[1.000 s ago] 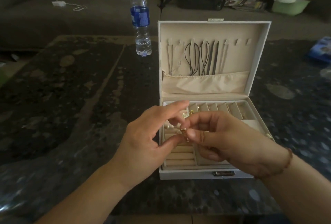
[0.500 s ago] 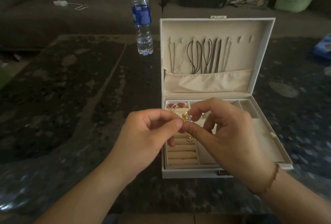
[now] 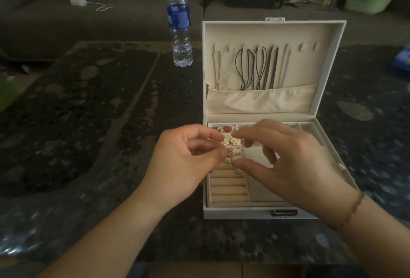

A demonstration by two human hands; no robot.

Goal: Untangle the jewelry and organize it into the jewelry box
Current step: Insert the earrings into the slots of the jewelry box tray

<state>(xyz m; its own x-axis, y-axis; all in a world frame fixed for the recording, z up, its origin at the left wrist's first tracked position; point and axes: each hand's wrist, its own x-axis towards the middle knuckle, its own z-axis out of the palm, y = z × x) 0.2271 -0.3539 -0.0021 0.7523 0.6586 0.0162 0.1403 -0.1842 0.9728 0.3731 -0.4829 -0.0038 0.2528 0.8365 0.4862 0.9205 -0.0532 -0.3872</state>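
Tangled gold jewelry (image 3: 230, 158) sits pinched between your left hand (image 3: 179, 166) and right hand (image 3: 286, 166), fingers curled on it, above the open white jewelry box (image 3: 261, 212).

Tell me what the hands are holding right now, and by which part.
Both hands pinch one small gold jewelry tangle over the open jewelry box: left hand at its left side, right hand thumb at its lower right. Exact links cannot be told.

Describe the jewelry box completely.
The jewelry box is white outside with cream lining. It sits open on the dark table, lid upright. Dark cords hang from the lid's hooks into a fabric pocket. The tray has ring rolls and small compartments; red earrings lie far left. A dark clasp fronts it.
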